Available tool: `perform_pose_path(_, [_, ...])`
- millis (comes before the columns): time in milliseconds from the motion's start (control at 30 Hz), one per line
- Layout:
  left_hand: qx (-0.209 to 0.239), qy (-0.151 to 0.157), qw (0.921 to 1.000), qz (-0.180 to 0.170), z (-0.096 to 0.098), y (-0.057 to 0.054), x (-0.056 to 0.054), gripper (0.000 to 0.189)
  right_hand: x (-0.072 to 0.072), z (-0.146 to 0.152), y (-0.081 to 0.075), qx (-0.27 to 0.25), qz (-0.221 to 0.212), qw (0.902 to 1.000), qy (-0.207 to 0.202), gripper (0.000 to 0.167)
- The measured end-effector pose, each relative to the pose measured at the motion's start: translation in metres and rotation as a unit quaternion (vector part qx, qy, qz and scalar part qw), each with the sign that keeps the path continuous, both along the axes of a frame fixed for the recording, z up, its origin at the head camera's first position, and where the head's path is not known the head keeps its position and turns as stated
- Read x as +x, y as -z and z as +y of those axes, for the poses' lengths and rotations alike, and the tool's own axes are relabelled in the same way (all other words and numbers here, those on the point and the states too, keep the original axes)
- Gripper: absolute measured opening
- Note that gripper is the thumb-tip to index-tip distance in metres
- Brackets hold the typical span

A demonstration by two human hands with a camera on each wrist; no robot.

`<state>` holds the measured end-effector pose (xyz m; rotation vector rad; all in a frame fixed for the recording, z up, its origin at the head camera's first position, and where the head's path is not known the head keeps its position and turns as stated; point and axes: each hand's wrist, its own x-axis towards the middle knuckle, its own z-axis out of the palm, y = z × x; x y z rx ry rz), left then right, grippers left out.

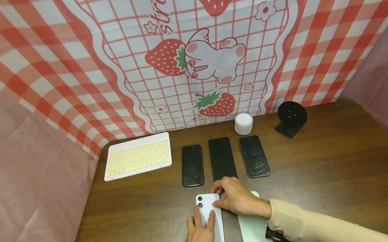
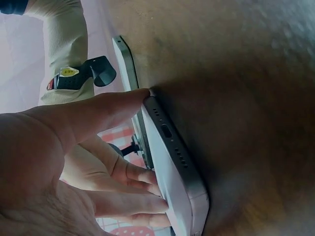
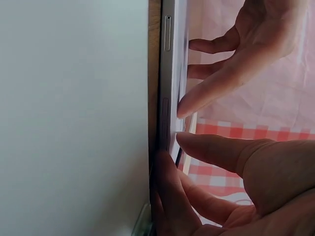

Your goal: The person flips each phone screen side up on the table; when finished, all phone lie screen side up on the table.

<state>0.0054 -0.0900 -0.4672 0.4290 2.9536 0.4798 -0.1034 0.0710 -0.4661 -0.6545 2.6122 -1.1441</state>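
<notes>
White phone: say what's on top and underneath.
The left grip and right grip rest on the white phone. Table shows around it; its underside and anything beneath are covered.

The red-and-white checked fabric hanging printed with strawberries (image 1: 204, 55) carries red cursive lettering (image 1: 162, 10), just short of 12 o'clock in the head view and running upward on its side: "stra" reads clearly, the rest is cut at the top edge. Toward 8 o'clock, the white rectangular keyboard with yellow keys (image 1: 137, 157) has legends too small to read. Toward 10 o'clock in the left wrist view, a small yellow label (image 2: 69, 72) on a black strap (image 2: 92, 67) bears blurred, illegible marks.
</notes>
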Motion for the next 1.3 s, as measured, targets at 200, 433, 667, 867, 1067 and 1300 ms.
perform_pose_path(200, [-0.022,0.013,0.9992,0.031,0.001,0.004,0.003,0.099,0.001,-0.002,0.000,-0.006,-0.004,0.9999,0.007,0.022])
perform_pose_path(433, [-0.008,0.009,0.9998,0.017,0.000,0.005,0.004,0.099,-0.002,-0.001,0.000,-0.018,-0.022,0.9996,0.009,0.021])
perform_pose_path(667, [0.043,-0.005,0.9979,-0.048,-0.002,0.001,0.002,0.101,-0.005,0.002,0.002,-0.037,-0.042,0.9984,-0.008,0.022])
perform_pose_path(867, [0.075,-0.013,0.9959,-0.049,-0.004,-0.005,0.001,0.104,-0.009,0.005,0.001,-0.062,-0.065,0.9957,-0.024,0.022])
perform_pose_path(1067, [0.096,-0.012,0.9942,-0.047,-0.007,-0.009,0.001,0.105,-0.013,0.006,-0.002,-0.105,-0.135,0.9849,-0.022,0.021])
perform_pose_path(1300, [0.116,-0.030,0.9924,-0.028,-0.008,-0.011,0.004,0.102,-0.015,0.008,-0.005,-0.158,-0.198,0.9669,-0.030,0.023])
